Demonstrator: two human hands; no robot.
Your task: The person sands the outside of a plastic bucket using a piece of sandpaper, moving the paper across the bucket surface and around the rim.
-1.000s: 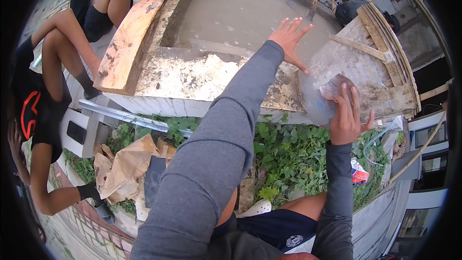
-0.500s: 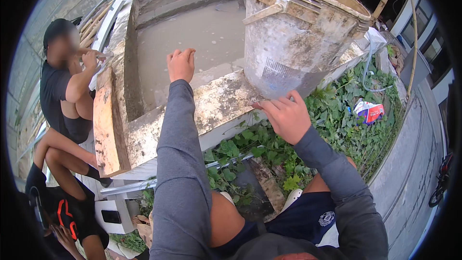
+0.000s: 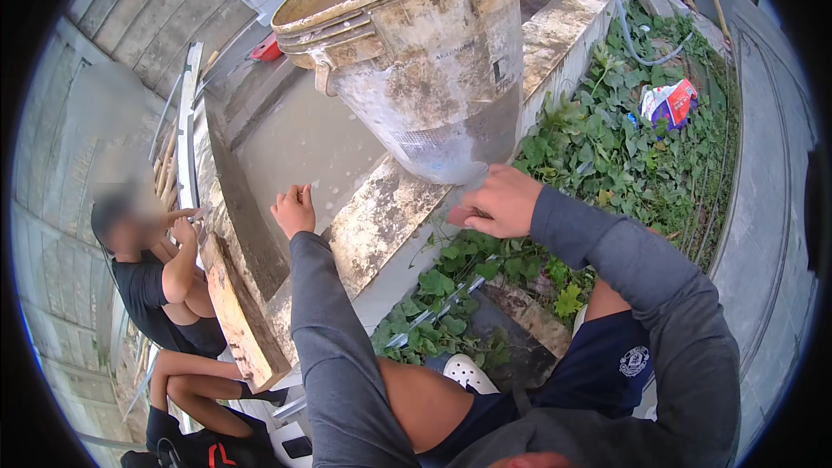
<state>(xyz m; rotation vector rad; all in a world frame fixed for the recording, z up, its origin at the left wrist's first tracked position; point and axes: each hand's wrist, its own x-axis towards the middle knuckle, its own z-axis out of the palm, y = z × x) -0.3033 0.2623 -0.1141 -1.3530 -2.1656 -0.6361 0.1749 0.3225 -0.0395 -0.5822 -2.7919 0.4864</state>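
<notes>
A large dirty white bucket (image 3: 433, 78), crusted with dried splashes, stands tilted in my view on the mottled concrete ledge (image 3: 381, 217). Just below its base, my right hand (image 3: 505, 201) pinches a small flat reddish-brown piece (image 3: 459, 216) in its fingertips; the piece's kind does not show. A blurred, pale translucent patch lies by these fingers. My left hand (image 3: 295, 211) is raised above the inner edge of the ledge, apart from the bucket. Its fingers are curled in, and its palm is hidden. Behind it, grey murky liquid (image 3: 290, 143) fills the walled basin.
A wooden board (image 3: 238, 312) leans on the basin's left corner, near a crouching person (image 3: 165, 286). Another seated person (image 3: 204, 420) is at lower left. Green vines (image 3: 624, 156), a crumpled package (image 3: 669, 104) and a hose (image 3: 620, 9) lie to the right.
My view has swung, so the bucket appears further left and the people lower. My left hand has drawn back toward the ledge. The right hand keeps hold of the reddish-brown piece near the bucket's base.
</notes>
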